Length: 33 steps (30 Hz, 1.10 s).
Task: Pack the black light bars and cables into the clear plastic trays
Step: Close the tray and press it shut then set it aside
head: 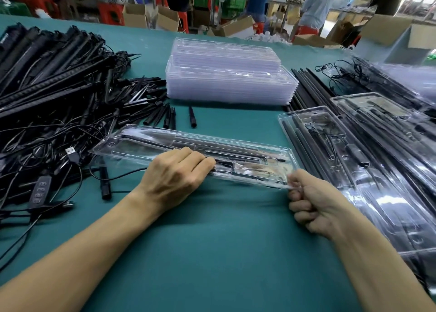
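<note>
Clear tray [250,150] under left hand [174,177], right hand [313,203] pinching

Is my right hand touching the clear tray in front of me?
Touching. The head view shows the right hand pinching the near right corner of the clear tray, its plastic edge caught between thumb and curled fingers.
</note>
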Available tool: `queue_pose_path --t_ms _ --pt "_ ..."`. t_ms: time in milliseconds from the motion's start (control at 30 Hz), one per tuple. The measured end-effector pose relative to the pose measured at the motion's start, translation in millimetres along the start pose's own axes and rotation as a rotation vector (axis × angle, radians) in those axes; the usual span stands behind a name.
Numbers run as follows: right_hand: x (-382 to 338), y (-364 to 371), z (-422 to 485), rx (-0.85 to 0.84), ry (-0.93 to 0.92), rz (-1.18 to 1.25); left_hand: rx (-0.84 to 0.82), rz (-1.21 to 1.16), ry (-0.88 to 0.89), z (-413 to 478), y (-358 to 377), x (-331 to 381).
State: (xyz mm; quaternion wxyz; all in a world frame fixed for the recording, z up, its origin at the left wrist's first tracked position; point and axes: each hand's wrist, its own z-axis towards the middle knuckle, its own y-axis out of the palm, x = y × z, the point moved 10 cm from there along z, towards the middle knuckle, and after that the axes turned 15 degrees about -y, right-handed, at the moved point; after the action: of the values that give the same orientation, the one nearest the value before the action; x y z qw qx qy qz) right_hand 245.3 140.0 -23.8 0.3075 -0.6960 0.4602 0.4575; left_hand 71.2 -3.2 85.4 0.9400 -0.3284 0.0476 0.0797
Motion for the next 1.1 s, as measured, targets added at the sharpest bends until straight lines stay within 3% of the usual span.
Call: queue_pose_path --t_ms 467,700,867,1100 --pt "-11.4 -0.2 -4.6 0.068 -0.181 0.124 -0.010 -0.024 -0.107 -1.9 2.3 -10.0" --pt "-1.3 1.5 -12.8 -0.050 -0.014 0.074 -0.021 0.007 -0.112 -2.2 4.9 -10.4" --pt "-1.2 6.2 -8.5 -0.063 -0.010 0.067 -0.002 -0.004 -0.116 -2.0 3.4 -11.0" --pt "-15.7 6.1 -1.5 0.005 -0.183 0.096 0.021 0.007 -0.119 -1.4 -0.3 -11.2"
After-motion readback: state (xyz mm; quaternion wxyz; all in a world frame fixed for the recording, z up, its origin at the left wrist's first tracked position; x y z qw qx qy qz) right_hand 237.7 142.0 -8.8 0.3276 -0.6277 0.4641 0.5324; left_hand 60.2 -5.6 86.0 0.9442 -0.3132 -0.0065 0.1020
